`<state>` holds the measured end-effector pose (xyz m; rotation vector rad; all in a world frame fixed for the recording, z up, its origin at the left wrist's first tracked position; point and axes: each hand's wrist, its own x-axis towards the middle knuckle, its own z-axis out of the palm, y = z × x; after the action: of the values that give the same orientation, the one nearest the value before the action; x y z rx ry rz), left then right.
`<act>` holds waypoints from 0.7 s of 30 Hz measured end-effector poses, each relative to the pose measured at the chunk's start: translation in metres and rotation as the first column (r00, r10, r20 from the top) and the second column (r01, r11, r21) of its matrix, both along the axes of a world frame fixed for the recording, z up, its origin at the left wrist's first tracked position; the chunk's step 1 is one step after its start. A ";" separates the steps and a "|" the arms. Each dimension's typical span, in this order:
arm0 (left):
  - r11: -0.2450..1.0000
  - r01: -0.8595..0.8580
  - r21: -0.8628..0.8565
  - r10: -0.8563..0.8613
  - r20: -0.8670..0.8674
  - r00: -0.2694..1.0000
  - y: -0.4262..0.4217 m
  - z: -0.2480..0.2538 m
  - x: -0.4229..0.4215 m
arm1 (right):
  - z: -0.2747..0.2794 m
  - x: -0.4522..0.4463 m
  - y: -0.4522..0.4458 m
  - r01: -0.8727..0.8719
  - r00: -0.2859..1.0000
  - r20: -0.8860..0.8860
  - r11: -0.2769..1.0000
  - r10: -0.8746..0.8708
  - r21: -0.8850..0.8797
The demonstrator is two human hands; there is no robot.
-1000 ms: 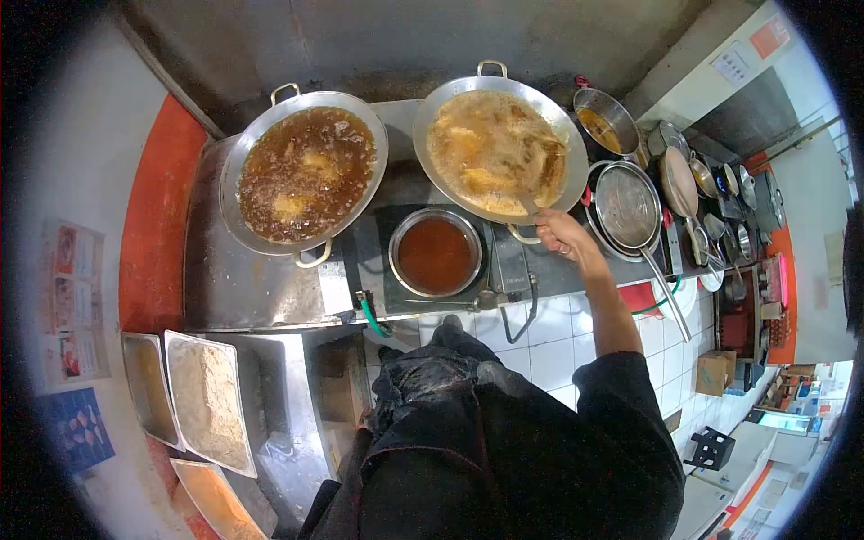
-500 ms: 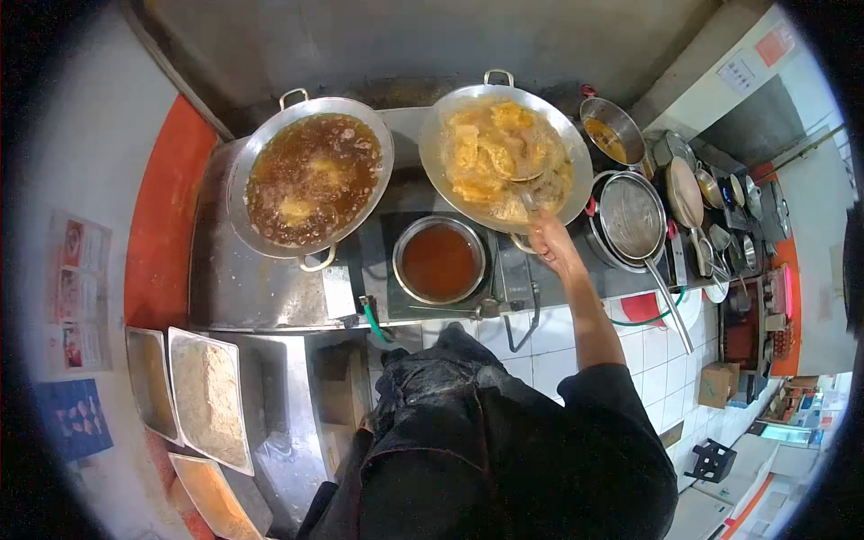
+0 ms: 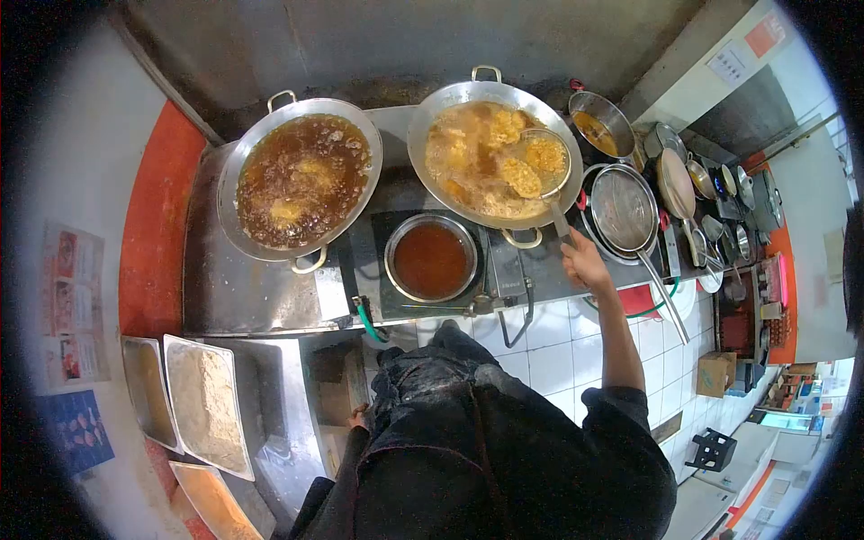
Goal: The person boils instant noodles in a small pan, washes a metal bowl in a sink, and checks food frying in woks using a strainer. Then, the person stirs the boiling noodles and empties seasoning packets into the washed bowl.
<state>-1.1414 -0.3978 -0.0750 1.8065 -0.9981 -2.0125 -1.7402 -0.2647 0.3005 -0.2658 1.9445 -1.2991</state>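
My right hand (image 3: pixel 585 264) is closed around the handle of a round wire skimmer (image 3: pixel 566 155). The skimmer's bowl is in the right wok (image 3: pixel 429 177), with golden fried pieces (image 3: pixel 545 155) in it. Another battered piece (image 3: pixel 521 177) floats beside it in the bubbling oil. To the left, a second wok (image 3: pixel 230 193) holds darker foaming oil with pale-gold pieces (image 3: pixel 286 211). A metal bowl (image 3: pixel 390 261) of reddish-brown liquid sits in front, between the woks. Low at my left side, only a bit of my left hand (image 3: pixel 360 417) shows by my apron; its fingers are mostly hidden.
A fine-mesh strainer (image 3: pixel 625 211) rests on a pot right of the wok, its handle jutting over the counter edge. Behind it stands a smaller pan (image 3: pixel 598 135) of oil. At lower left are metal trays, one with flour (image 3: pixel 216 405). A green hose (image 3: pixel 367 319) runs near the burner.
My right hand has moved right and toward me, bringing the skimmer to the wok's right side with fried pieces in it. A bit of my left hand has come into view.
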 end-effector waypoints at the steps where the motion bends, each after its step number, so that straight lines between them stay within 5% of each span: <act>1: 1.000 -0.001 0.001 0.001 0.000 1.000 -0.001 -0.002 0.001 | -0.003 -0.005 0.002 -0.001 1.000 0.000 1.000 0.001 0.001; 2: 0.707 0.652 -0.274 -0.545 0.377 0.749 -0.002 -0.007 0.006 | -0.009 -0.012 0.003 -0.024 0.998 -0.049 0.999 0.025 0.036; 3: 0.019 0.981 -0.192 -0.625 0.764 0.161 -0.001 -0.021 0.014 | -0.012 -0.018 0.002 -0.044 0.994 -0.097 0.996 0.051 0.073; 6: 0.000 0.961 -0.276 -0.564 0.794 0.228 0.000 0.002 0.000 | -0.005 -0.031 -0.008 -0.091 0.981 -0.156 0.984 0.115 0.156; 8: 0.055 0.955 -0.292 -0.579 0.769 0.269 0.000 0.008 0.001 | 0.000 -0.035 -0.013 -0.088 0.968 -0.212 0.973 0.134 0.215; 11: 0.377 0.866 -0.329 -0.609 0.616 0.499 0.001 0.010 0.005 | -0.005 -0.045 -0.012 -0.034 0.921 -0.357 0.947 0.154 0.320; 14: 0.853 0.464 -0.239 -0.401 0.269 0.876 0.006 0.002 0.008 | -0.013 -0.066 -0.004 0.096 0.588 -0.711 0.840 0.386 0.535; 15: 0.927 0.324 -0.188 -0.292 0.181 0.939 0.008 -0.003 0.009 | 0.001 -0.060 -0.009 0.091 0.585 -0.711 0.840 0.390 0.536; 18: 0.986 0.131 -0.107 -0.124 0.070 0.990 0.015 -0.012 0.012 | 0.022 -0.044 -0.012 0.158 0.555 -0.756 0.849 0.346 0.504; 21: 0.996 0.049 -0.069 -0.047 0.028 0.999 0.020 -0.020 0.013 | 0.008 -0.042 -0.004 0.199 0.379 -0.870 0.890 0.315 0.409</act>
<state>-1.1281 -0.3775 -0.0946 1.7939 -1.1154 -1.9604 -1.7827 -0.2689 0.3089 -1.0091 3.0902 -0.5220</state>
